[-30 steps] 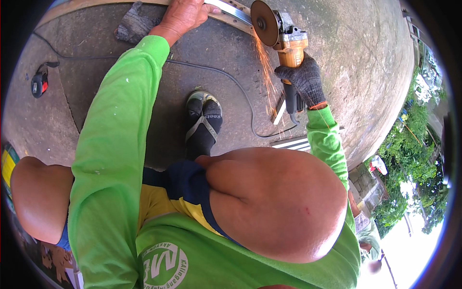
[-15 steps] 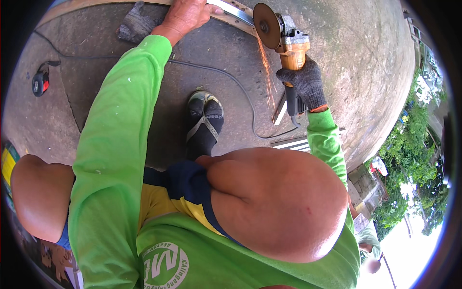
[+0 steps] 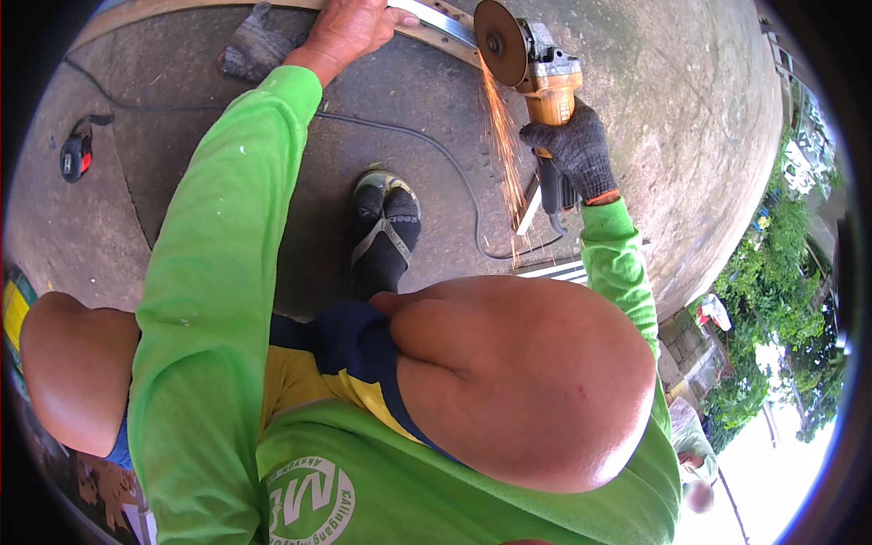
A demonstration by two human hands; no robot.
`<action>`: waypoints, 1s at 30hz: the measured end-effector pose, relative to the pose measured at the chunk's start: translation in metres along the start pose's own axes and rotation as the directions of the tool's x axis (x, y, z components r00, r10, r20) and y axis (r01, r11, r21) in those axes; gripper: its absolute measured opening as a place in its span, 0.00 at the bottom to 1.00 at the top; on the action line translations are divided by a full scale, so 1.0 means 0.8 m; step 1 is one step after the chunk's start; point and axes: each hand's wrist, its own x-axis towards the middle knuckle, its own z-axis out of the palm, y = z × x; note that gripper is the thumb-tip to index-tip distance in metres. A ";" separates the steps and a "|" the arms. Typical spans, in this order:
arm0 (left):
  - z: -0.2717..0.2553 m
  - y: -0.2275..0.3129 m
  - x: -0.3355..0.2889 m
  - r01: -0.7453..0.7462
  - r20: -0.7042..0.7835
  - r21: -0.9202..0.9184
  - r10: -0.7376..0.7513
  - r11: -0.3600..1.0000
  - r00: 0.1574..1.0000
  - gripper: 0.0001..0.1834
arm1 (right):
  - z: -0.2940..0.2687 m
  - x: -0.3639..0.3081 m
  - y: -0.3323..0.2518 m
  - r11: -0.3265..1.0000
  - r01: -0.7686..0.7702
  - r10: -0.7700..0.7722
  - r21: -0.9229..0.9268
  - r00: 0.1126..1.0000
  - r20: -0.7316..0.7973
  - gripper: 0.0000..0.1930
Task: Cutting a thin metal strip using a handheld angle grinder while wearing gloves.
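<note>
My right hand (image 3: 579, 150), in a dark knit glove, is wrapped round the yellow body of an angle grinder (image 3: 550, 95). The grinder's brown cutting disc (image 3: 500, 43) meets the end of a shiny metal bar (image 3: 445, 24), and orange sparks (image 3: 500, 118) stream down toward me. My bare left hand (image 3: 350, 34) grips the bar further left, thumb lying along it. Beneath the bar runs a wooden plank (image 3: 459, 53) with holes. The far edge of the picture cuts off part of the left hand.
A grey glove (image 3: 257, 47) lies left of my left hand. The power cord (image 3: 427, 138) snakes across the concrete floor (image 3: 300, 209). A tape measure (image 3: 77, 156) lies at far left. Metal pieces (image 3: 556, 272) rest near my right forearm. Another person (image 3: 692, 445) is in the right background.
The spark stream has grown thicker and longer, reaching nearer to me. The grinder has shifted slightly left and toward the picture's top edge. My left hand stays on the bar.
</note>
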 end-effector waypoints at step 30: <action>0.000 -0.001 0.000 -0.009 0.000 0.012 0.009 1.000 1.000 0.12 | 0.001 0.001 -0.001 1.000 0.017 -0.016 0.016 1.000 -0.010 0.28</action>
